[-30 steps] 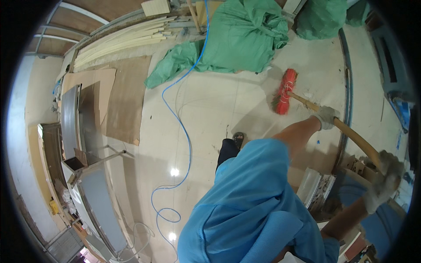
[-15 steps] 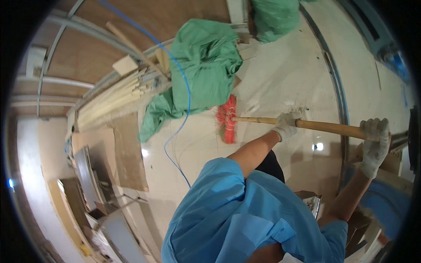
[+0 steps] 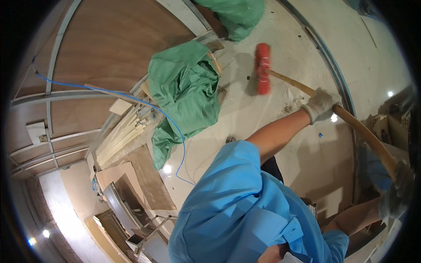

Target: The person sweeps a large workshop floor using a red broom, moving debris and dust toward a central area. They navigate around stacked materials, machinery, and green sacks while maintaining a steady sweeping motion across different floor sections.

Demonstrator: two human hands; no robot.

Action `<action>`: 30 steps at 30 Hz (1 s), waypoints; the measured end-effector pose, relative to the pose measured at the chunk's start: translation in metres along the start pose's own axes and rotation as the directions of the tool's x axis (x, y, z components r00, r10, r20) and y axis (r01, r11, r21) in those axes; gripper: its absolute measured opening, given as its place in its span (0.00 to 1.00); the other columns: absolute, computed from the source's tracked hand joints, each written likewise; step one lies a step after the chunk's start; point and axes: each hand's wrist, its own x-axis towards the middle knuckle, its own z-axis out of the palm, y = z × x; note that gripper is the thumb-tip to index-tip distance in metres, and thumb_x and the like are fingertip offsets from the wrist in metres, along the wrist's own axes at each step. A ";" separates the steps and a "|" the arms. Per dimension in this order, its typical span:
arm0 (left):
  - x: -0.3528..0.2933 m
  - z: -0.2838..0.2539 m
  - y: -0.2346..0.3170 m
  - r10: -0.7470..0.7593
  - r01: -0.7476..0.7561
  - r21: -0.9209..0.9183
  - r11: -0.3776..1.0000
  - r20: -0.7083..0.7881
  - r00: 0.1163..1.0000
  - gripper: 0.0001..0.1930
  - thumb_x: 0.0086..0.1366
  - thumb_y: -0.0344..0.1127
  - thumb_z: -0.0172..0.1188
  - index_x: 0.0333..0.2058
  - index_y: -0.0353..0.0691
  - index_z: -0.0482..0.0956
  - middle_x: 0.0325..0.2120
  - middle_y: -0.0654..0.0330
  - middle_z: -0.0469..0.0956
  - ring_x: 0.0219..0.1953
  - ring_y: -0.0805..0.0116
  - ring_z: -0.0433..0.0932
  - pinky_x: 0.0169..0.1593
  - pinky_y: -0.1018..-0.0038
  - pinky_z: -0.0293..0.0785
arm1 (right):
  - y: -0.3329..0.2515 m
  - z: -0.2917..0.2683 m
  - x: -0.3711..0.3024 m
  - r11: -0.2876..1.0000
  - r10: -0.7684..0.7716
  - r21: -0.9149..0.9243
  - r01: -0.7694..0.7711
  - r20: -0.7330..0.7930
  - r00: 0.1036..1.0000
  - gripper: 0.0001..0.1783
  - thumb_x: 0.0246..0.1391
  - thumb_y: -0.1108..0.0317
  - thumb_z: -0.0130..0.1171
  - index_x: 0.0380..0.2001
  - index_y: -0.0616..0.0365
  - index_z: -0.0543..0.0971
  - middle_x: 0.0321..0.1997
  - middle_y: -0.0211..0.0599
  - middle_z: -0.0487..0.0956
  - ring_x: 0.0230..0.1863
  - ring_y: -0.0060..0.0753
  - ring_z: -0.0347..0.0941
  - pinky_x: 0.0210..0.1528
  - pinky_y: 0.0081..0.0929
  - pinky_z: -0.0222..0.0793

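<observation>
the gloved fingers of the left hand (image 3: pixel 322 105) wrap the wooden broom handle (image 3: pixel 292 82) partway along; those of the right hand (image 3: pixel 397 191) curl round its far end, a wide spacing that likely gives leverage and steering. the red broom head (image 3: pixel 263 70) sits crosswise over the tiled floor (image 3: pixel 241 111), contact unclear. beyond, the green sheeting (image 3: pixel 188 87) slumps beside pale strips (image 3: pixel 125 136), perhaps kept wallward to free walking room.
</observation>
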 end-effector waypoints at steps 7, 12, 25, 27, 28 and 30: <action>-0.055 -0.053 -0.174 -0.463 0.432 0.180 0.884 0.190 0.866 0.06 0.55 0.28 0.61 0.32 0.47 0.80 0.27 0.53 0.80 0.31 0.56 0.79 0.37 0.62 0.73 | 0.144 0.144 0.087 0.857 0.320 0.424 -0.293 0.009 0.947 0.14 0.67 0.60 0.50 0.38 0.60 0.76 0.41 0.48 0.80 0.44 0.39 0.77 0.56 0.39 0.70; 0.010 -0.009 -0.231 -0.313 0.347 -0.115 0.931 0.240 0.919 0.03 0.58 0.31 0.58 0.31 0.46 0.80 0.28 0.57 0.81 0.33 0.58 0.79 0.41 0.62 0.73 | 0.150 0.128 0.127 0.955 0.235 0.219 -0.198 -0.157 0.959 0.16 0.66 0.57 0.50 0.29 0.57 0.69 0.31 0.38 0.71 0.39 0.38 0.70 0.55 0.43 0.65; 0.129 -0.145 -0.259 -0.151 0.217 -0.176 0.960 0.327 0.933 0.09 0.51 0.23 0.58 0.31 0.46 0.77 0.26 0.53 0.79 0.32 0.50 0.80 0.36 0.59 0.74 | 0.126 0.181 0.278 0.966 0.164 -0.156 -0.206 -0.246 0.955 0.17 0.65 0.61 0.51 0.49 0.63 0.72 0.41 0.39 0.77 0.46 0.35 0.74 0.57 0.35 0.67; 0.124 -0.144 -0.287 -0.338 0.356 0.040 0.934 0.426 0.839 0.07 0.56 0.27 0.58 0.33 0.46 0.78 0.28 0.51 0.81 0.35 0.49 0.81 0.40 0.57 0.75 | 0.153 0.199 0.286 0.911 0.411 0.121 -0.394 -0.337 0.847 0.12 0.65 0.60 0.54 0.39 0.59 0.73 0.33 0.34 0.74 0.38 0.30 0.72 0.52 0.35 0.67; 0.126 -0.136 -0.296 -0.263 0.295 -0.014 0.956 0.416 0.871 0.07 0.55 0.27 0.58 0.34 0.46 0.78 0.28 0.51 0.81 0.36 0.49 0.81 0.40 0.57 0.75 | 0.162 0.204 0.286 0.935 0.346 0.213 -0.284 -0.367 0.864 0.12 0.65 0.59 0.53 0.36 0.57 0.70 0.30 0.32 0.72 0.35 0.29 0.69 0.51 0.36 0.66; 0.135 -0.114 -0.305 -0.220 0.268 -0.032 0.963 0.481 0.848 0.08 0.55 0.28 0.59 0.34 0.47 0.79 0.29 0.52 0.81 0.37 0.49 0.81 0.41 0.57 0.75 | 0.171 0.205 0.279 0.918 0.321 0.345 -0.197 -0.356 0.878 0.15 0.66 0.57 0.52 0.29 0.53 0.66 0.25 0.29 0.67 0.30 0.27 0.64 0.48 0.36 0.65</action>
